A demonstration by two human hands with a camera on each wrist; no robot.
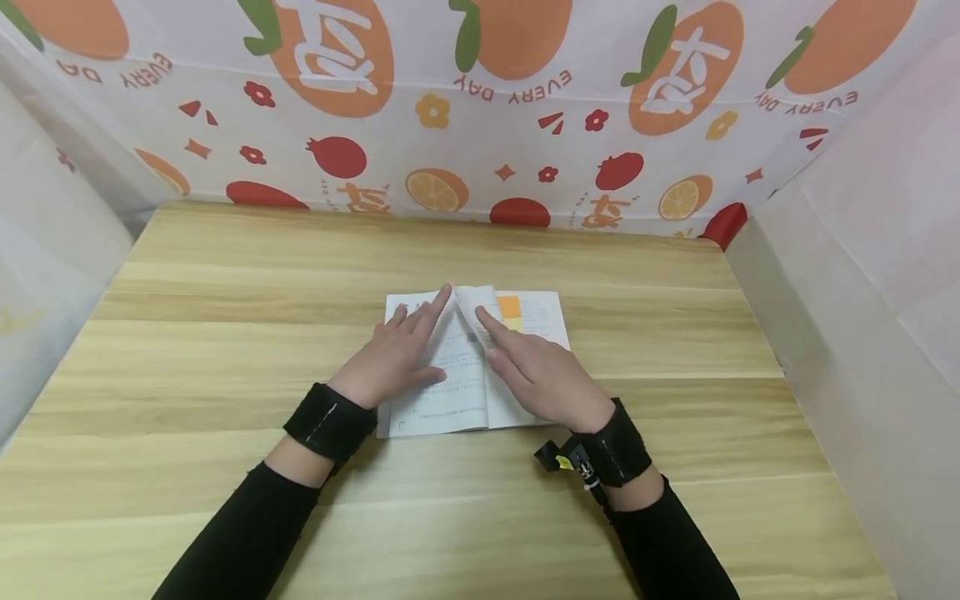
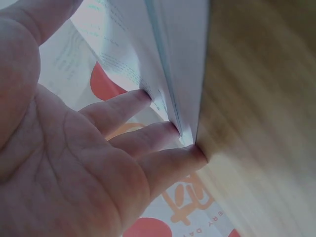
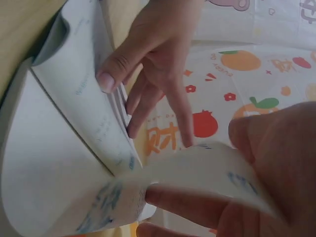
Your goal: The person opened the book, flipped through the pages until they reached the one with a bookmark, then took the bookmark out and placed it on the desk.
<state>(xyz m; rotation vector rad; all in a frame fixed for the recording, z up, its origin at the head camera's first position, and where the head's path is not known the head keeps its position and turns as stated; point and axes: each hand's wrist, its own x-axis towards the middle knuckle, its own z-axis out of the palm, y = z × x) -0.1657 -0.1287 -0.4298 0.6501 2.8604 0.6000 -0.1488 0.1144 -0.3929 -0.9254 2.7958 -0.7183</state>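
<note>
A booklet (image 1: 450, 408) lies spread open on the table, its pages showing handwriting. One leaf (image 1: 472, 298) stands raised and curved near the spine; in the right wrist view this leaf (image 3: 197, 163) is blurred. My left hand (image 1: 390, 358) rests over the left page with fingers spread, the index fingertip near the top of the raised leaf. In the left wrist view, fingertips (image 2: 170, 129) touch the booklet's edge. My right hand (image 1: 551, 375) lies over the right page, fingers extended against the raised leaf, which passes between thumb and fingers.
Orange and yellow sticky notes (image 1: 510, 308) show on the right page. The wooden table (image 1: 225, 267) runs back to a fruit-printed curtain (image 1: 480, 142). Pale panels (image 1: 825, 333) flank the sides. Black straps (image 1: 330, 423) circle both wrists.
</note>
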